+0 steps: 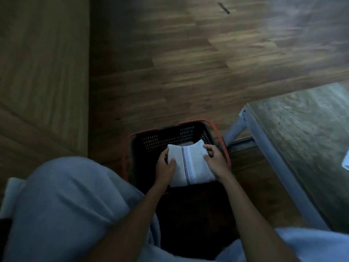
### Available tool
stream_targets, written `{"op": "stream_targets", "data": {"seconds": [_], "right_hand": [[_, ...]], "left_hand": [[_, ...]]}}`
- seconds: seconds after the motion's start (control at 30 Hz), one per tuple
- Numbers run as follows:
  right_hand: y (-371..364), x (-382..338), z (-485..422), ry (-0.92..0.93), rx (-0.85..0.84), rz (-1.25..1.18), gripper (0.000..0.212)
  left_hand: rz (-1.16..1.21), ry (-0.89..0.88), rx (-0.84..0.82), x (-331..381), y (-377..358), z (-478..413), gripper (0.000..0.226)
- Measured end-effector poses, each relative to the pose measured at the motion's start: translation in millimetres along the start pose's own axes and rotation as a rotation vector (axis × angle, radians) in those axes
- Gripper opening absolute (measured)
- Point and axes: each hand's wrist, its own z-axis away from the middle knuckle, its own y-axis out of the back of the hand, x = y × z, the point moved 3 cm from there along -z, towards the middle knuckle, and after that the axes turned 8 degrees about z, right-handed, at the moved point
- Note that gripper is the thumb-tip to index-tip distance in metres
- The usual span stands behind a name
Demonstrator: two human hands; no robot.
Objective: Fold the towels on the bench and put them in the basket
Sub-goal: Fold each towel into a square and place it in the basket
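A folded white towel [190,163] with a dark checked stripe and a pale blue band sits over the opening of a black mesh basket [160,138] with a red rim, standing on the floor. My left hand [165,167] grips the towel's left edge, fingers curled round it. Its right edge is held by my right hand [215,159], fingers on top. Both forearms reach down from the bottom of the view. At the right stands the bench [302,133], with a corner of another white towel [346,160] at the frame's edge.
Dark wood plank floor [188,72] lies beyond the basket. The bench's grey metal leg and frame [236,129] stand just right of the basket. My knee in light blue trousers [66,195] fills the lower left. A lighter wooden panel [43,63] runs along the left.
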Motion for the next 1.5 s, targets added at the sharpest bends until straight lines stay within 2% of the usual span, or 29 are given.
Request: {"op": "stream_targets", "data": {"seconds": [0.33, 0.47, 0.63, 0.73, 0.8, 0.9, 0.97, 1.0, 1.1, 1.23, 1.33, 1.43, 1.5], "right_hand": [[-62.9, 57.7, -128.4, -0.069, -0.167, 0.066, 0.035], [-82.8, 82.5, -156.9, -0.083, -0.202, 0.068, 0.038], [-90.3, 100.2, -171.1, -0.039, -0.155, 0.108, 0.035], [-93.7, 100.5, -173.1, -0.015, -0.098, 0.213, 0.035], [-98.5, 97.0, -171.8, 0.037, -0.051, 0.454, 0.039], [-108.4, 81.5, -165.9, 0.309, 0.041, 0.932, 0.054], [-114.2, 78.9, -165.3, 0.452, 0.051, 1.039, 0.063], [-116.9, 82.2, -165.5, 0.451, -0.029, 1.091, 0.067], [-119.4, 100.7, -166.7, 0.290, -0.301, 1.244, 0.067], [-110.2, 92.0, -152.7, 0.208, -0.486, 1.353, 0.070], [-91.8, 76.7, -129.1, 0.151, -0.613, 1.374, 0.063], [-64.5, 51.4, -102.9, 0.095, -0.626, 1.291, 0.049], [-41.0, 24.5, -84.4, 0.134, -0.510, 1.231, 0.045]], "left_hand": [[0.011, 0.184, 0.053, -102.9, -24.9, -101.9, 0.053], [-0.014, 0.176, 0.066, -133.1, -31.0, -128.7, 0.054], [-0.025, 0.157, 0.070, -154.4, -34.0, -147.6, 0.053], [-0.036, 0.139, 0.069, -158.2, -34.5, -149.8, 0.051], [-0.068, 0.096, 0.086, -156.4, -34.0, -148.1, 0.052], [-0.376, -0.163, 0.101, -150.3, -30.4, -144.1, 0.052], [-0.688, -0.304, -0.006, -149.6, -34.8, -143.1, 0.061], [-0.824, -0.286, -0.091, -150.6, -38.0, -142.4, 0.066], [-1.106, -0.096, -0.305, -156.5, -41.2, -145.5, 0.067], [-1.266, 0.019, -0.466, -137.5, -35.9, -147.1, 0.071], [-1.450, 0.095, -0.602, -119.7, -24.8, -134.0, 0.071], [-1.509, 0.107, -0.681, -89.7, -17.7, -108.1, 0.060], [-1.449, 0.014, -0.638, -56.0, -18.6, -91.4, 0.048]]}}
